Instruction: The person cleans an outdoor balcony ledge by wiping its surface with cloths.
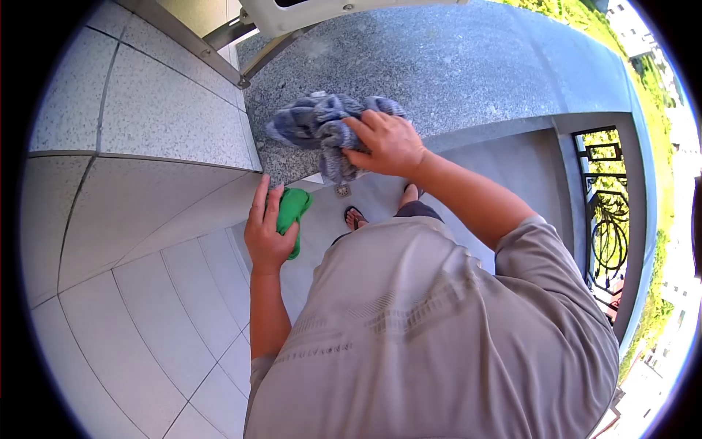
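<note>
My right hand [391,144] grips a crumpled blue-grey cloth [325,128] and presses it on the speckled granite ledge [453,69]. The cloth is bunched up, with folds spreading to the left of my fingers. Lower and to the left, my left hand [269,233] holds a folded green cloth [295,208] between thumb and palm. Its index and middle fingers stretch up near the ledge's corner by the tiled wall. A small pale thing [319,94] shows at the far edge of the blue-grey cloth; I cannot make out what it is.
A tiled wall [175,88] borders the ledge on the left. Above it hangs a white panel [344,16] on a metal bracket [267,55]. A floor drain [342,190] lies near my sandalled feet [355,218]. A black ornamental railing [608,212] stands at the right.
</note>
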Demonstrator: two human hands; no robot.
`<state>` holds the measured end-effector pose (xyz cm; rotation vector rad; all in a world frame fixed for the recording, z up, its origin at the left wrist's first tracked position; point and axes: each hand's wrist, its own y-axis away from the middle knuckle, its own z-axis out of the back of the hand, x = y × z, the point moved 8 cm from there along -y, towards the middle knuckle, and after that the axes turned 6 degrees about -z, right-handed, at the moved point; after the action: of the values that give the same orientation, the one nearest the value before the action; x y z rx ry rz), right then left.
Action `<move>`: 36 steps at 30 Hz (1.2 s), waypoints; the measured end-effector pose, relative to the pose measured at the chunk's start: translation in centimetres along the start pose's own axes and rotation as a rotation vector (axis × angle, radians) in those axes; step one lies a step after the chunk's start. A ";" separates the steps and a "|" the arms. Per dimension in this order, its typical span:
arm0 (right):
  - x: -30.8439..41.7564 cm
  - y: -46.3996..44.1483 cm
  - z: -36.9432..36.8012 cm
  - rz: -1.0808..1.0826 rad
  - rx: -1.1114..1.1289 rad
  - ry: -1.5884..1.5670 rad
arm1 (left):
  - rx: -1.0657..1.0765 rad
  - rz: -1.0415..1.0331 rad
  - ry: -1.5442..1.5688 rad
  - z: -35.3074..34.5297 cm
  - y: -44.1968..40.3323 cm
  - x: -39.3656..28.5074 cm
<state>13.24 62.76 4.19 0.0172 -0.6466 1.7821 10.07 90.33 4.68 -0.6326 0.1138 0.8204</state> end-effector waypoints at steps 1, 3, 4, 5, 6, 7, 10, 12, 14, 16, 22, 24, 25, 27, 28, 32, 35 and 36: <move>-2.9 1.5 2.0 -0.058 -0.031 0.040 | 0.024 0.014 0.009 -0.4 0.4 0.4; -8.9 4.3 6.0 -0.203 -0.040 0.184 | 0.052 0.048 0.028 -0.9 0.9 0.6; -12.0 5.6 7.8 -0.263 -0.064 0.241 | 0.052 0.064 0.037 -0.8 0.8 0.8; -14.9 6.7 9.3 -0.321 -0.087 0.296 | 0.052 0.082 0.044 -0.7 0.7 0.9; -17.5 7.4 10.5 -0.371 -0.101 0.316 | 0.048 0.097 0.046 -0.6 0.6 0.9; -18.5 7.4 11.3 -0.421 -0.115 0.334 | 0.045 0.113 0.047 -0.5 0.4 0.8; -15.8 6.4 11.3 -0.430 -0.183 0.436 | 0.045 0.138 0.062 -0.6 0.3 0.9; -14.4 5.9 9.5 -0.498 -0.241 0.449 | 0.043 0.127 0.074 -0.5 0.3 1.1; -13.9 5.4 7.3 -0.511 -0.267 0.315 | 0.034 0.105 0.086 -0.8 0.4 1.3; -10.0 3.6 5.8 -0.434 -0.237 0.192 | 0.029 0.096 0.085 -0.8 0.3 1.4; 2.8 -1.3 -0.9 -0.161 0.011 -0.205 | 0.010 0.129 0.106 -2.1 0.8 1.6; 7.6 -2.4 -3.8 -0.015 0.183 -0.188 | -0.007 0.169 0.097 -3.3 1.9 1.9; 10.0 -2.4 -4.5 0.093 0.139 -0.081 | -0.038 0.176 0.063 -4.1 2.9 2.1; 12.0 -2.2 -6.0 0.228 0.097 -0.015 | -0.075 0.202 0.039 -5.1 4.4 2.6; 12.1 -2.3 -6.2 0.250 0.096 -0.057 | -0.077 0.219 0.051 -5.4 4.7 2.8; 7.8 -1.8 -4.7 0.164 0.159 -0.046 | -0.085 0.006 -0.012 -4.1 3.0 1.3; 0.4 1.2 -0.3 -0.023 0.095 0.081 | 0.009 -0.018 -0.080 -3.5 2.8 1.5; -3.0 3.0 2.4 -0.081 0.023 0.102 | 0.029 0.013 -0.076 -3.4 2.8 1.5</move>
<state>10.78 58.54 4.02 -0.0311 -0.5447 1.7013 9.64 90.83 0.10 -0.5729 0.0605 0.8533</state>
